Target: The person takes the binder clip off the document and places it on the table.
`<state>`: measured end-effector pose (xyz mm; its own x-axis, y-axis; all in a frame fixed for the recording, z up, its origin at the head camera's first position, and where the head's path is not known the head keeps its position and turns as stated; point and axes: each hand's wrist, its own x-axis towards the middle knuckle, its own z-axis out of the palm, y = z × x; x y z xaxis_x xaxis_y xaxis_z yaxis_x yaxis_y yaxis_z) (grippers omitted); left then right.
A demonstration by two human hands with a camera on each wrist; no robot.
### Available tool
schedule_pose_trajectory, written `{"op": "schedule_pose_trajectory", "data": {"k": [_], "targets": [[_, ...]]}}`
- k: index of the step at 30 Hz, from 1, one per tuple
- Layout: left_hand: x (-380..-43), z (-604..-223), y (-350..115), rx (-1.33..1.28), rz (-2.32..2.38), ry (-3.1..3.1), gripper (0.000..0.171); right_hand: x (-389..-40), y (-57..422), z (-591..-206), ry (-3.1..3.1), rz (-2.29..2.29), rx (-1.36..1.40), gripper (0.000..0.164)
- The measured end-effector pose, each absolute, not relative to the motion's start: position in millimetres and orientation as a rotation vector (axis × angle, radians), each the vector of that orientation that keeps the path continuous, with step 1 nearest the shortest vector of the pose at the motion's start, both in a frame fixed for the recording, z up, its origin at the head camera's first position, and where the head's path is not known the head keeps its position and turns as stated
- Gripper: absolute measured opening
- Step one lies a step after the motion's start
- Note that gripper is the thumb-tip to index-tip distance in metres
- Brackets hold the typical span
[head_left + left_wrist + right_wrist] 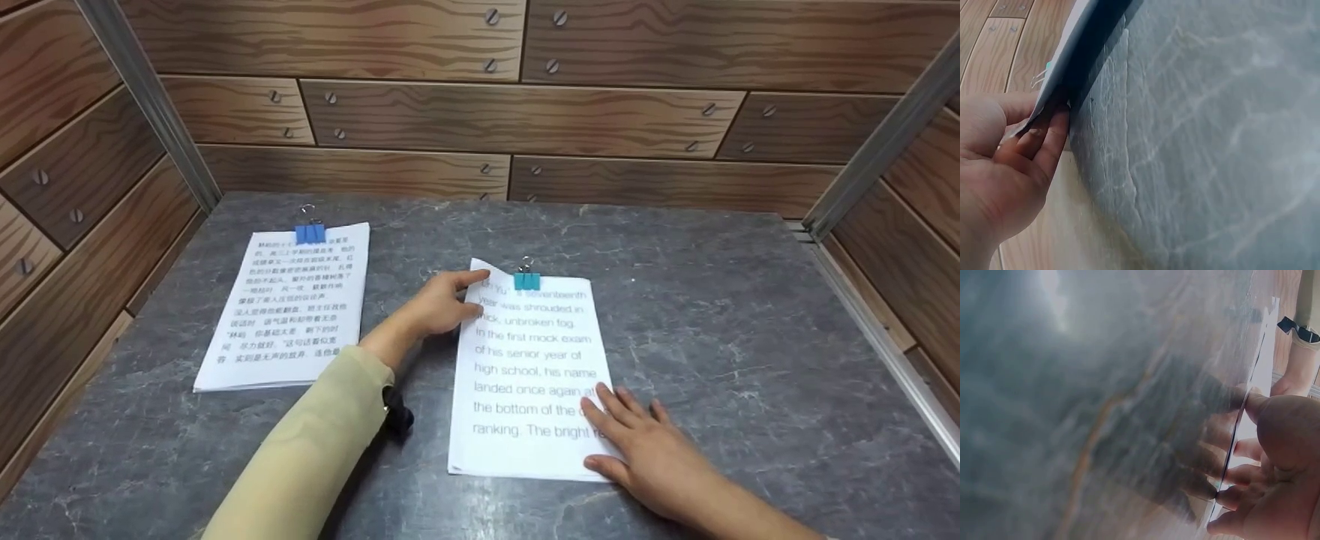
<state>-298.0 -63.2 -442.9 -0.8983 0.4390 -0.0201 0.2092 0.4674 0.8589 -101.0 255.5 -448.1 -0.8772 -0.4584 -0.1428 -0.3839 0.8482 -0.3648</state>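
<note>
A stack of white sheets printed in English [525,360] lies in front of me, with a teal binder clip [527,281] at its top edge. My left hand [439,304] pinches the stack's upper left edge, where the corner bends up a little. In the left wrist view, several fingers of the left hand [1016,163] reach under the paper [1064,62]. Spread over the lower right edge, my right hand [656,457] rests its straight fingers on the sheets. The right wrist view has the right hand [1280,478] along the paper's edge.
Another stack with Chinese print [289,315] lies at the left, held by a blue binder clip [310,234]. My left forearm passes over its lower right corner. The grey marbled table [712,300] is bounded by wood-patterned walls [517,120] and metal posts.
</note>
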Motion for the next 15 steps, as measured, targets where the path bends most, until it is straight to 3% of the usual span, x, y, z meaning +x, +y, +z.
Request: {"op": "schedule_pose_trajectory", "data": {"k": [15], "targets": [[-290,-442,-61,0.580,1.554,2.490,0.059,-102,258,-437,2.916,-0.518,-0.701,0.077]]}}
